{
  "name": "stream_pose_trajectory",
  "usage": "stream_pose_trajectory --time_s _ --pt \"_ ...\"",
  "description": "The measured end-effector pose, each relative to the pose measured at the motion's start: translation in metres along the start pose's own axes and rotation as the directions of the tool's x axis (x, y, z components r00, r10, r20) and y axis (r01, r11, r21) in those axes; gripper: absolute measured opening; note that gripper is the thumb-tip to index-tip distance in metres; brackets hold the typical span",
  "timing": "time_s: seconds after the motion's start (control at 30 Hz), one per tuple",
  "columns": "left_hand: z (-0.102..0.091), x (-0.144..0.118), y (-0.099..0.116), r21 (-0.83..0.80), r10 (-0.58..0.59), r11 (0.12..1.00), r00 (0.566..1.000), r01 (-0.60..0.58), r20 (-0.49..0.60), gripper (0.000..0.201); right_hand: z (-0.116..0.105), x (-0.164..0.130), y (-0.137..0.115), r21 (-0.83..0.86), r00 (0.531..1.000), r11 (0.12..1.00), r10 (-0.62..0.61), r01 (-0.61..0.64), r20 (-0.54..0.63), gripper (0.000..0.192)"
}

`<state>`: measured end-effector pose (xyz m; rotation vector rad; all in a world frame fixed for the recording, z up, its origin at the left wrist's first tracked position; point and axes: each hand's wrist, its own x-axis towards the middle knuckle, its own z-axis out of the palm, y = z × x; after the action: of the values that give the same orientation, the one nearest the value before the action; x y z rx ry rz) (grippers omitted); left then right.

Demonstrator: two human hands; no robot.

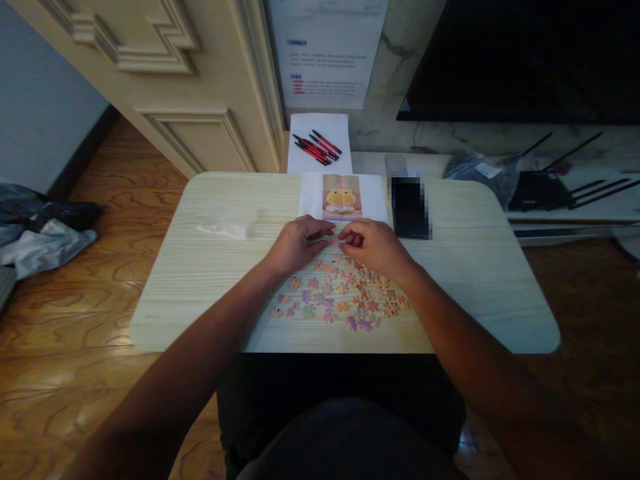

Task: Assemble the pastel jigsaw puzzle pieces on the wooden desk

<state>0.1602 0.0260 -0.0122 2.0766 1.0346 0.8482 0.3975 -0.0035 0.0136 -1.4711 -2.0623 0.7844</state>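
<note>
My left hand (295, 245) and my right hand (376, 245) meet over the table, fingertips almost touching. Between them shows a small pinkish jigsaw piece (335, 241), partly hidden by the fingers. Thumb and fingers of each hand are drawn together around it. Many loose jigsaw pieces (327, 301) in pink, orange, yellow and purple lie spread out below the hands, between my forearms. Just beyond the fingertips is a printed picture (342, 198) of a yellow cartoon figure, on a white sheet (311, 193).
A pale wood-grain table (480, 293) bears everything. To the left lies a clear plastic bag (225, 223), to the right a dark phone-like slab (411, 210), partly pixelated. Behind the table, several red-and-black pens (317, 148) rest on white paper (299, 163). A black router (540, 191) stands back right.
</note>
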Motion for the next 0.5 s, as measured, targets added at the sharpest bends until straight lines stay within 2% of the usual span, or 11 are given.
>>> stream_pose_trajectory --time_s 0.3,0.5 --pt "-0.006 -0.002 0.002 0.005 -0.005 1.000 1.000 0.005 -0.004 0.034 -0.012 -0.003 0.006 -0.005 0.999 0.999 -0.049 0.049 -0.007 0.008" --pt "-0.021 -0.004 -0.001 -0.018 -0.045 0.999 0.999 0.045 -0.007 0.017 -0.030 -0.007 0.013 -0.042 0.998 0.998 -0.036 0.038 0.047 0.010"
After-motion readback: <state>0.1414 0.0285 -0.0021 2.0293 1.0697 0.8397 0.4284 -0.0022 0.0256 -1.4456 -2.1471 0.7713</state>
